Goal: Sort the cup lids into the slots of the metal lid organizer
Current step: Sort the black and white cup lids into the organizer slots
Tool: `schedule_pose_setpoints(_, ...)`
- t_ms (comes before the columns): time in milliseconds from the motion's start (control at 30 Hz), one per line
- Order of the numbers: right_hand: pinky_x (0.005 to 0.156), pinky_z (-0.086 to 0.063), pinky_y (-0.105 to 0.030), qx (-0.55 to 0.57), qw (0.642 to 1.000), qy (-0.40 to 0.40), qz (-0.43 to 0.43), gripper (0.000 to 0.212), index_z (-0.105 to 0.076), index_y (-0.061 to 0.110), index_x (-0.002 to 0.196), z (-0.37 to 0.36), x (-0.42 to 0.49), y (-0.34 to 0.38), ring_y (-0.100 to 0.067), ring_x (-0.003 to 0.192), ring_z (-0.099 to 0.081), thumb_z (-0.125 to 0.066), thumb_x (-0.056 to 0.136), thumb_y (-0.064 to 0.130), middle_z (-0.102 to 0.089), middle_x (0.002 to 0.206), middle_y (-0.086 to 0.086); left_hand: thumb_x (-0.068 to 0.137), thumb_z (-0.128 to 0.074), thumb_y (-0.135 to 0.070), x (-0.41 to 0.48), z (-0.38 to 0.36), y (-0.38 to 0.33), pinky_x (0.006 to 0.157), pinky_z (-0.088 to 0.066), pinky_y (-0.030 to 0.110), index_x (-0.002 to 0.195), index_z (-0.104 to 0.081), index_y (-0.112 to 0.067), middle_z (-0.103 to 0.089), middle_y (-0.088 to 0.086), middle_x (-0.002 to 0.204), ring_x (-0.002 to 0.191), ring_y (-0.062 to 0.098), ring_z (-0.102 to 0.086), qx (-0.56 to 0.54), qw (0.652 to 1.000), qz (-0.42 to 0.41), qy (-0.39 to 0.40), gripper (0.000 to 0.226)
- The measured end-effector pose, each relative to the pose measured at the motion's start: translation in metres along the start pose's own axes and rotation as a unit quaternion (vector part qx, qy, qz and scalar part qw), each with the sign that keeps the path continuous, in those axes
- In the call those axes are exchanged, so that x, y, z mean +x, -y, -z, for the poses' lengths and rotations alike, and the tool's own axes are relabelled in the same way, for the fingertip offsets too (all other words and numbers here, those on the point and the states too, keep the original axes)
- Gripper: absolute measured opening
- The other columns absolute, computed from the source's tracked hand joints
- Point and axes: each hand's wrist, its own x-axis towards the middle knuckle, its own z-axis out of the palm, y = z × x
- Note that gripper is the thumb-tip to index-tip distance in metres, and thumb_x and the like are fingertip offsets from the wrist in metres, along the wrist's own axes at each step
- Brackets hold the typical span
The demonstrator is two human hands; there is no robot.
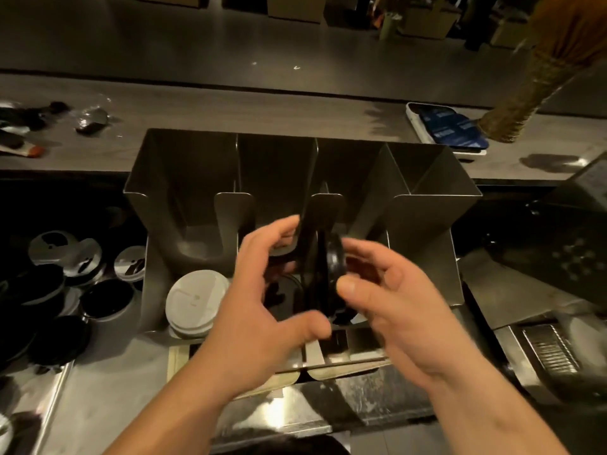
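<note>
My left hand (262,290): forearm reaching up from below, fingers curled over the top of the black lids (333,267) and thumb under them, gripping.
My right hand (394,307): thumb pressed on the lids' face, fingers curled behind, clamped on them too.
Black lids: on edge between both hands, at the lid organizer (184,178)'s middle front.
White lids (195,300): stacked in the left slot, just beside my left hand.
Unclear: fingertips blurred; the number of black lids cannot be told.

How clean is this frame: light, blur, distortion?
Head view: dim, warm light; the left hand, right hand and the black lid between them are motion-blurred; glare on the steel counter below; loose lids at left sink into shadow; wide-angle bending bows straight edges.
</note>
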Motion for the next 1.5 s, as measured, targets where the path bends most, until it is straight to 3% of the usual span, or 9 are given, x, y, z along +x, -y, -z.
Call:
schedule_pose_setpoints(100, 0.083, -0.056, -0.022, -0.122, 0.984, -0.11, 0.063, 0.061, -0.061, 0.029, 0.126, 0.025, 0.004, 0.015, -0.007, 0.109, -0.066, -0.082, 0.072, 0.009, -0.071, 0.115, 0.01, 0.08, -0.071, -0.031, 0.01, 0.002, 0.002, 0.095, -0.052, 0.022, 0.114, -0.061, -0.045, -0.063, -0.02, 0.113, 0.114, 0.002, -0.06, 0.045, 0.995, 0.03, -0.086, 0.038)
schedule_pose_setpoints(233, 0.095, -0.051, -0.026, -0.34, 0.929, -0.13, 0.07, 0.071, -0.049, 0.037, 0.135, 0.039, 0.012, 0.016, -0.001, 0.113, -0.059, -0.081, 0.072, 0.032, -0.06, 0.124, 0.018, 0.087, -0.069, -0.015, 0.015, 0.002, -0.001, 0.08, -0.06, 0.035, 0.093, -0.067, -0.032, -0.069, -0.015, 0.09, 0.087, 0.008, -0.066, 0.083, 0.985, 0.059, -0.137, 0.018)
schedule_pose_setpoints(333, 0.101, -0.04, -0.023, -0.573, 0.812, -0.075, 0.08, 0.074, -0.042, 0.034, 0.141, 0.03, 0.022, 0.006, -0.002, 0.119, -0.047, -0.076, 0.076, 0.047, -0.048, 0.129, 0.018, 0.087, -0.069, -0.016, 0.013, 0.0, -0.001, 0.077, -0.059, 0.039, 0.087, -0.068, -0.032, -0.068, -0.013, 0.086, 0.083, 0.01, -0.066, 0.096, 0.983, 0.062, -0.146, 0.016)
schedule_pose_setpoints(500, 0.1, -0.02, -0.043, -0.778, 0.625, -0.004, 0.065, 0.053, -0.047, 0.029, 0.127, 0.013, 0.038, -0.019, -0.019, 0.111, -0.053, -0.069, 0.082, 0.046, -0.054, 0.118, 0.005, 0.087, -0.069, -0.015, 0.012, 0.002, 0.0, 0.073, -0.057, 0.032, 0.084, -0.067, -0.034, -0.068, -0.01, 0.082, 0.079, 0.01, -0.065, 0.101, 0.984, 0.07, -0.125, 0.019)
schedule_pose_setpoints(633, 0.096, -0.027, -0.043, -0.825, 0.558, 0.046, 0.069, 0.042, -0.054, 0.022, 0.119, 0.009, 0.051, -0.031, -0.022, 0.099, -0.059, -0.071, 0.083, 0.035, -0.06, 0.108, 0.0, 0.087, -0.068, -0.013, 0.013, 0.006, 0.001, 0.071, -0.054, 0.026, 0.083, -0.067, -0.033, -0.068, -0.008, 0.082, 0.081, 0.012, -0.065, 0.096, 0.986, 0.078, -0.108, 0.02)
schedule_pose_setpoints(900, 0.092, -0.049, -0.028, -0.748, 0.658, 0.087, 0.002, 0.069, -0.043, 0.02, 0.143, 0.013, 0.062, -0.037, -0.021, 0.111, -0.055, -0.077, 0.083, 0.022, -0.051, 0.128, -0.004, 0.088, -0.068, -0.008, 0.012, 0.012, 0.001, 0.073, -0.057, 0.03, 0.082, -0.067, -0.031, -0.068, -0.004, 0.082, 0.079, 0.018, -0.065, 0.072, 0.99, 0.066, -0.106, 0.024)
schedule_pose_setpoints(1233, 0.092, -0.049, -0.027, -0.724, 0.682, 0.067, -0.071, 0.069, -0.039, 0.024, 0.144, 0.003, 0.059, -0.022, -0.02, 0.114, -0.059, -0.073, 0.085, 0.018, -0.049, 0.133, 0.001, 0.088, -0.07, -0.014, -0.02, 0.037, -0.001, 0.067, -0.051, 0.024, 0.08, -0.069, -0.028, -0.066, 0.001, 0.076, 0.072, 0.02, -0.06, 0.032, 0.99, 0.046, -0.133, 0.016)
schedule_pose_setpoints(1400, 0.088, -0.049, -0.032, -0.714, 0.699, -0.037, -0.003, 0.043, -0.052, 0.031, 0.136, -0.024, 0.05, 0.023, -0.017, 0.107, -0.059, -0.06, 0.094, 0.028, -0.059, 0.128, 0.002, 0.083, -0.067, -0.017, -0.044, 0.074, -0.007, 0.069, -0.052, 0.023, 0.08, -0.069, -0.027, -0.066, 0.001, 0.077, 0.073, 0.02, -0.061, 0.01, 0.98, 0.042, -0.195, 0.011)
schedule_pose_setpoints(1500, 0.069, -0.047, -0.03, -0.649, 0.73, -0.058, 0.207, 0.025, -0.061, 0.036, 0.112, -0.062, 0.035, 0.046, -0.007, 0.077, -0.055, -0.062, 0.087, 0.032, -0.064, 0.097, 0.011, 0.083, -0.067, -0.016, -0.064, 0.103, -0.006, 0.07, -0.051, 0.023, 0.081, -0.068, -0.023, -0.065, 0.0, 0.075, 0.072, 0.015, -0.059, -0.003, 0.971, 0.043, -0.235, 0.007)
